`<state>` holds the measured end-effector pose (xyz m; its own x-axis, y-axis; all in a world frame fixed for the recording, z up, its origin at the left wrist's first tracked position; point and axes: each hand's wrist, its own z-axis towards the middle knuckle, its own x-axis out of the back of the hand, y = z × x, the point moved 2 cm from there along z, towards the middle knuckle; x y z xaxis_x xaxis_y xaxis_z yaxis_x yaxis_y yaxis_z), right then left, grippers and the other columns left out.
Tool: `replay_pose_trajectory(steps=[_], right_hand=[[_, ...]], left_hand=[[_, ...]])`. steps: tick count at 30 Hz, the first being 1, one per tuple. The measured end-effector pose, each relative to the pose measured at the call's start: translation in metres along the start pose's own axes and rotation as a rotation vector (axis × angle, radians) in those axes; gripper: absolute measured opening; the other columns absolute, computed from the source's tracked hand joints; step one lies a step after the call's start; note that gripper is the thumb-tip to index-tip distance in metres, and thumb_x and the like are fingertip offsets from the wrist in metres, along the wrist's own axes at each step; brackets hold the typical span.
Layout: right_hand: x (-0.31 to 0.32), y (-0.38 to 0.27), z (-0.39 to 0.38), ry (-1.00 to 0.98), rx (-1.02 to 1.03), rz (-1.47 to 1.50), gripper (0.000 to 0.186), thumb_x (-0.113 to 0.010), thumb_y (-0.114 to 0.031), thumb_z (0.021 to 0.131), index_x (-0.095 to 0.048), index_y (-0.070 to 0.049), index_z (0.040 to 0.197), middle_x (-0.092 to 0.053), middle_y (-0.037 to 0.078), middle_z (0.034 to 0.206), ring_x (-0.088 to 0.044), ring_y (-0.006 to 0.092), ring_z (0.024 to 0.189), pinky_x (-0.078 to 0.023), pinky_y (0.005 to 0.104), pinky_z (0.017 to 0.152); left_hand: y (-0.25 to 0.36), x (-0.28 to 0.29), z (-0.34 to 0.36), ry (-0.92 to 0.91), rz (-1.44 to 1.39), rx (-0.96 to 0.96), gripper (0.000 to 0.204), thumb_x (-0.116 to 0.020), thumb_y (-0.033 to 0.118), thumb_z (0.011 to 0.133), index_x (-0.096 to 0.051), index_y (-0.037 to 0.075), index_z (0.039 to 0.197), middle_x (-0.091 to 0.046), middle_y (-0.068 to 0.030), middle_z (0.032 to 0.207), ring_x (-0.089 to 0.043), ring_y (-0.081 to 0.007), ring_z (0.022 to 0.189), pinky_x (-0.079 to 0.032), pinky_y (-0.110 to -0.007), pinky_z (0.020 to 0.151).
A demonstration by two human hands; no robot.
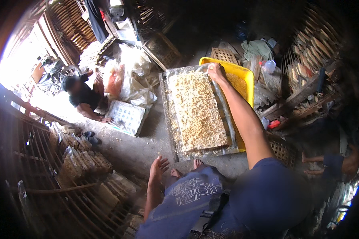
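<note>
A thick rectangular slab of pale yellow, bean-like grains point(197, 109) lies on a board point(166, 107) in front of me, with clear plastic sheet point(183, 71) showing around its edges. My right hand point(216, 73) reaches to the far right corner, its fingers closed on the rolled edge of the sheet. Low on the left, my left hand point(159, 166) is raised off the board, fingers apart and holding nothing. Under the board's right side stands a yellow plastic tub point(250, 85) containing loose grains of a similar colour.
At the left a person point(85, 93) crouches with a hand on a pale flat tray point(125, 117). Bagged slabs fill a slatted rack point(83, 163) at lower left. Plastic bags point(135, 65) are heaped beyond. Shelves point(303, 95) stand on the right; another person's arm point(315, 158) shows below.
</note>
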<state>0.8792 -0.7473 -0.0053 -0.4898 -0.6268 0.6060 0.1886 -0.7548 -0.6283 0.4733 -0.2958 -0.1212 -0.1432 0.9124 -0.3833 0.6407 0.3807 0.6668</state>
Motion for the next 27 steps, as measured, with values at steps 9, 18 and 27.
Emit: replay_pose_trajectory(steps=[9, 18, 27], right_hand=[[0.038, -0.155, -0.055, 0.016, 0.312, 0.083, 0.025, -0.061, -0.026, 0.086, -0.059, -0.005, 0.099, -0.063, 0.018, 0.077, -0.063, 0.0355, 0.067, -0.05, 0.0451, 0.061], [0.123, 0.054, -0.266, -0.182, -0.562, -0.093, 0.078, -0.045, -0.062, 0.092, -0.038, -0.002, 0.142, -0.05, 0.03, 0.132, -0.049, 0.0429, 0.122, -0.039, 0.0522, 0.101], [0.151, 0.011, -0.296, -0.596, -0.976, 0.529, 0.104, -0.03, -0.081, 0.085, -0.004, -0.009, 0.154, -0.001, 0.019, 0.16, 0.004, 0.0338, 0.148, -0.006, 0.0515, 0.119]], left_hand=[[0.01, -0.039, 0.013, 0.087, -0.041, -0.062, 0.059, -0.053, 0.046, 0.095, -0.042, 0.007, 0.138, -0.058, -0.0162, 0.127, -0.058, -0.0287, 0.111, -0.046, -0.041, 0.089], [0.042, -0.114, 0.108, -0.055, 0.174, -0.185, 0.048, -0.045, 0.047, 0.098, -0.055, 0.007, 0.122, -0.06, -0.0097, 0.104, -0.06, -0.024, 0.082, -0.049, -0.035, 0.066], [0.028, -0.141, 0.105, 0.381, 0.437, -0.364, 0.05, -0.048, 0.047, 0.095, -0.059, 0.001, 0.111, -0.06, -0.0119, 0.096, -0.056, -0.0215, 0.075, -0.049, -0.038, 0.061]])
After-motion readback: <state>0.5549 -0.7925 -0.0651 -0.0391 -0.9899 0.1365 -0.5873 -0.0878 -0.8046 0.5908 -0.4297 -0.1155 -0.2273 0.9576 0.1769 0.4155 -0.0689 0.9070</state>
